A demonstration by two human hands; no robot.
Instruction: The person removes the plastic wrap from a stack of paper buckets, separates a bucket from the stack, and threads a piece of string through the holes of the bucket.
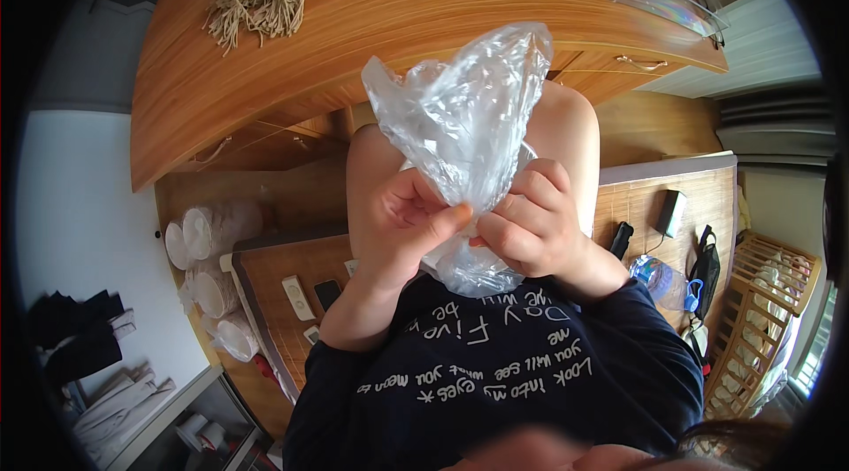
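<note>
Head view shows me my left hand (409,222) and right hand (529,225) both pinched on the neck of a crinkled clear plastic bag (466,113), raised above my knees before the wooden tabletop (389,11), keeping its puffed top upright.

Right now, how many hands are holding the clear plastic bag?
2. The left hand pinches the clear plastic bag at its gathered neck from the left; the right hand closes its grip on the same neck from the right. No other hand shows.
</note>
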